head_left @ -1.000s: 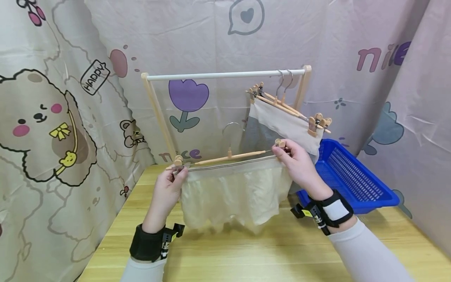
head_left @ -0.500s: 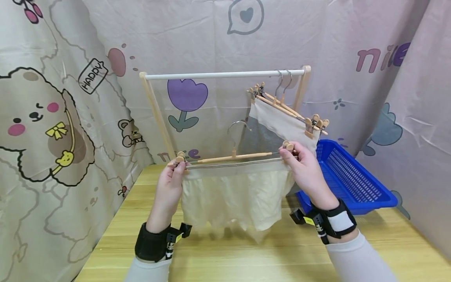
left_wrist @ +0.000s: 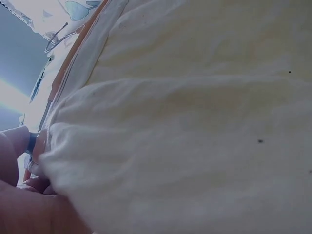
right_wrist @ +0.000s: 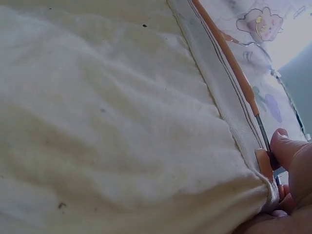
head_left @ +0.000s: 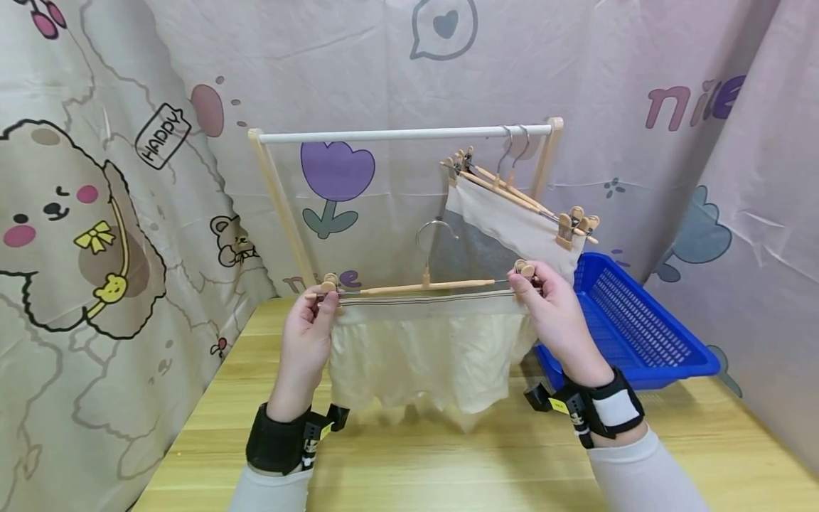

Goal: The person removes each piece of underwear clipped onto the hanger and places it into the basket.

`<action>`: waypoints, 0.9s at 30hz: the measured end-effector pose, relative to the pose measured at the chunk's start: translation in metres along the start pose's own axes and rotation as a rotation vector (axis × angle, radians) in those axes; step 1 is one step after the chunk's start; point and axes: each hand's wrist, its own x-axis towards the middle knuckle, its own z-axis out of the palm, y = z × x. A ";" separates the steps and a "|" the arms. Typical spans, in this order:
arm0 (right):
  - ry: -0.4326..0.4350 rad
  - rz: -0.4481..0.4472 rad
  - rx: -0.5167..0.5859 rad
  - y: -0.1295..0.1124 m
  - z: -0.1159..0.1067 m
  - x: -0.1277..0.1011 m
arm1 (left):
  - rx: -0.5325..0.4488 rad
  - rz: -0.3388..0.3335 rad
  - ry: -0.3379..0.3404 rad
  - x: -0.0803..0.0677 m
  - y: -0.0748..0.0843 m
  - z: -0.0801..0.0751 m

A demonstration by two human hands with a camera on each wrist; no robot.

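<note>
A wooden clip hanger [head_left: 427, 284] with a metal hook is held level above the table. A cream garment with a light waistband [head_left: 422, 355] hangs from its clips. At the left end, my left hand [head_left: 306, 338] pinches the clip and the waistband corner. My right hand [head_left: 557, 313] grips the clip at the other end. In the left wrist view, the cream cloth [left_wrist: 170, 136] fills most of the picture beside my fingertips. My right thumb [right_wrist: 287, 146] lies by the wooden clip [right_wrist: 264, 163] in the right wrist view. The garment's far side is hidden.
Behind the hands stands a small rack with a white rail [head_left: 403, 134]. Two clip hangers hang at its right end, bearing a white and grey garment [head_left: 486, 227]. To the right is a blue plastic basket [head_left: 640, 320]. A printed curtain surrounds the wooden table [head_left: 409, 469].
Both hands have moved slightly right with the hanger and garment, mostly in the first half second. The hanger now lies more level. Both grips are unchanged.
</note>
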 end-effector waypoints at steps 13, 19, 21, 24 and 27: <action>0.006 0.028 0.057 0.008 0.001 0.002 | 0.060 -0.042 -0.011 0.000 0.001 0.001; 0.010 0.036 0.075 0.009 0.001 0.001 | 0.073 -0.040 0.011 -0.002 0.002 0.004; 0.014 0.033 0.073 0.008 0.001 0.001 | 0.074 -0.040 0.019 -0.003 0.003 0.005; 0.019 0.033 0.052 0.007 0.000 0.000 | 0.080 -0.047 0.027 -0.004 0.004 0.006; 0.027 0.028 0.031 0.006 0.000 -0.001 | 0.096 -0.050 0.030 -0.005 0.005 0.007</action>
